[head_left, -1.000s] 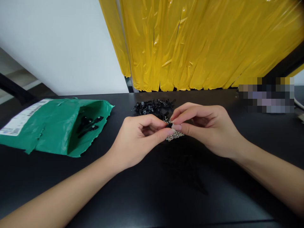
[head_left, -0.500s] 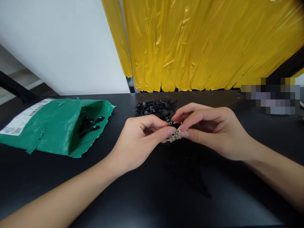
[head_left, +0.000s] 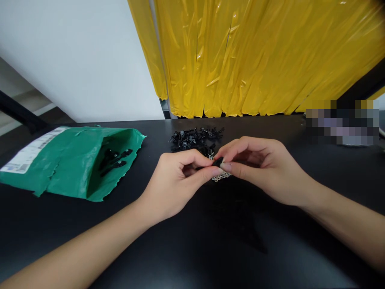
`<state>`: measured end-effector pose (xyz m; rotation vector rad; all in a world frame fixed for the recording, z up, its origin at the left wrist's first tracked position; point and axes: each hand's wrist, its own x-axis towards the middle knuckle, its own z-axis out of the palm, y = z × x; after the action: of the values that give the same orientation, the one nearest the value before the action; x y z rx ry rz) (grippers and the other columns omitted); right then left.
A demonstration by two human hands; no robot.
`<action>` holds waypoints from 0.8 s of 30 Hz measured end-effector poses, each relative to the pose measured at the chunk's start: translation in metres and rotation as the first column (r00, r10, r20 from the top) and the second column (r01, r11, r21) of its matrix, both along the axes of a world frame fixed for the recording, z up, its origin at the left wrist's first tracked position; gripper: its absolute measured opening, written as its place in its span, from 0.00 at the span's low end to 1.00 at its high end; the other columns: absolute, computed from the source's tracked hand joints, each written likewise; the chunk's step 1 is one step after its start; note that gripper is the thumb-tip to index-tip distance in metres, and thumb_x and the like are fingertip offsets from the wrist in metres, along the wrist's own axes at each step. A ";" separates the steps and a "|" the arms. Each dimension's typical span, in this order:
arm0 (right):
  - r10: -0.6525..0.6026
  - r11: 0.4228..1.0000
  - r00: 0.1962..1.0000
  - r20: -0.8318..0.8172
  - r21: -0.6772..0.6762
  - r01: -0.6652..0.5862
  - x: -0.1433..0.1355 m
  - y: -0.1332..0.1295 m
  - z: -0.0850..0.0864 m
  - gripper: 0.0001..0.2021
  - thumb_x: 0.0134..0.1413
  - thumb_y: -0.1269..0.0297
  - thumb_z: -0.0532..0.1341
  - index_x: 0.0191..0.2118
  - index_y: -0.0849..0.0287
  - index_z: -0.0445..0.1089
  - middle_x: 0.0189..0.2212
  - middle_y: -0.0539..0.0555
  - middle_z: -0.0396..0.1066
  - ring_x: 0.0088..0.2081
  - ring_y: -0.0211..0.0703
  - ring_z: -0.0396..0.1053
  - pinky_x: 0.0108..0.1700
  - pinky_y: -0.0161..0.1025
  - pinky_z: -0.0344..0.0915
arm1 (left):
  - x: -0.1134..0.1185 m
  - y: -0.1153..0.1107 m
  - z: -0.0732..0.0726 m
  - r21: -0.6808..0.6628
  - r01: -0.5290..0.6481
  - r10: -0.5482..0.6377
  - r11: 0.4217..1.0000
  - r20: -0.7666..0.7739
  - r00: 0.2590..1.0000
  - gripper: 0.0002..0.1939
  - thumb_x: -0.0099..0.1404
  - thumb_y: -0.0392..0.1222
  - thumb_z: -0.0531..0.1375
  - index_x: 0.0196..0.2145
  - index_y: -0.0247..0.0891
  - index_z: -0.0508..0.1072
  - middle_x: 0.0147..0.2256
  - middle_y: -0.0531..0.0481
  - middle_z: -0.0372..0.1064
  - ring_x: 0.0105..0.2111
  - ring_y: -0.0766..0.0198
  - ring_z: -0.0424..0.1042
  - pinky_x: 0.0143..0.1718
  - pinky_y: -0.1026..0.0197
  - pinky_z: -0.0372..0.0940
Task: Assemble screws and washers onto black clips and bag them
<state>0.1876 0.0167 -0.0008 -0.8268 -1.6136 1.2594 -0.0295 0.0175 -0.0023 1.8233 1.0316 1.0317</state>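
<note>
Two bare hands meet over a black table (head_left: 186, 253), a small black piece (head_left: 218, 161) held btwn them, just above the tabletop & nr its middle. The L hand (head_left: 173, 182) pinches the piece w/ thumb & forefinger; the R hand (head_left: 264, 170) grips its other end the same way, fingertips of both hands nearly touching. Directly below & partly hidden by the fingers lie small metal rings (head_left: 221, 177), bunched tog. Just beyond, a loose pile of black parts (head_left: 192, 138) is spread on the table; their exact shape is too small to tell. Well to the L, a torn green bag (head_left: 72, 168) lies on its side, mouth open toward the hands, w/ more black pieces (head_left: 117, 158) inside & a white label (head_left: 34, 148) on top. Yellow plastic strips (head_left: 240, 60) hang in the b/g, next to a white panel (head_left: 84, 60).
</note>
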 end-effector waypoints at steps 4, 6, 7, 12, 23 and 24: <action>-0.016 0.994 0.999 0.035 -0.111 0.020 -0.001 0.001 0.001 0.12 0.54 0.67 0.75 0.44 0.52 0.81 0.40 0.51 0.82 0.41 0.43 0.81 0.45 0.39 0.78 | -0.003 0.001 -0.002 0.127 0.014 -0.002 0.992 -0.094 0.996 0.06 0.67 0.42 0.69 0.33 0.38 0.81 0.31 0.51 0.81 0.28 0.65 0.77 0.28 0.65 0.67; 0.003 0.988 0.999 0.045 -0.156 0.004 -0.001 0.002 0.001 0.11 0.54 0.65 0.74 0.45 0.52 0.82 0.40 0.51 0.83 0.42 0.45 0.81 0.47 0.41 0.79 | -0.005 0.002 -0.002 0.176 0.029 -0.005 0.984 -0.133 0.991 0.06 0.68 0.42 0.68 0.34 0.38 0.81 0.31 0.52 0.81 0.28 0.65 0.77 0.29 0.64 0.68; 0.011 0.986 0.999 0.047 -0.164 -0.004 -0.001 0.002 0.001 0.11 0.55 0.65 0.74 0.45 0.51 0.83 0.40 0.51 0.83 0.43 0.45 0.81 0.48 0.41 0.78 | -0.005 0.002 -0.002 0.191 0.036 -0.008 0.981 -0.147 0.989 0.06 0.68 0.42 0.68 0.34 0.38 0.81 0.31 0.52 0.81 0.28 0.65 0.77 0.29 0.64 0.68; 0.012 0.993 0.996 0.083 -0.118 -0.002 0.000 0.002 0.000 0.10 0.55 0.66 0.74 0.44 0.49 0.83 0.39 0.49 0.82 0.42 0.42 0.80 0.46 0.38 0.77 | -0.005 0.003 0.001 0.242 0.053 -0.008 0.969 -0.184 0.983 0.05 0.68 0.41 0.68 0.34 0.39 0.81 0.31 0.53 0.81 0.27 0.65 0.77 0.29 0.64 0.67; -0.031 0.995 0.980 0.197 0.097 0.012 0.000 -0.005 0.004 0.06 0.61 0.62 0.70 0.44 0.51 0.81 0.39 0.48 0.78 0.41 0.39 0.75 0.44 0.36 0.72 | -0.007 0.001 0.001 0.347 0.090 -0.024 0.934 -0.191 0.981 0.03 0.67 0.39 0.69 0.34 0.40 0.80 0.32 0.54 0.82 0.29 0.65 0.78 0.32 0.64 0.69; -0.024 0.996 0.981 0.191 0.085 0.008 -0.001 -0.006 0.004 0.06 0.62 0.62 0.70 0.44 0.52 0.80 0.39 0.49 0.78 0.40 0.39 0.75 0.44 0.36 0.72 | -0.007 0.001 0.000 0.361 0.098 -0.029 0.927 -0.193 0.981 0.03 0.68 0.39 0.69 0.34 0.40 0.80 0.32 0.54 0.82 0.29 0.65 0.78 0.32 0.64 0.69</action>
<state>0.1870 0.0110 0.0032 -0.9301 -1.7957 1.1202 -0.0369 0.0182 -0.0020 2.2802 0.9216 1.0878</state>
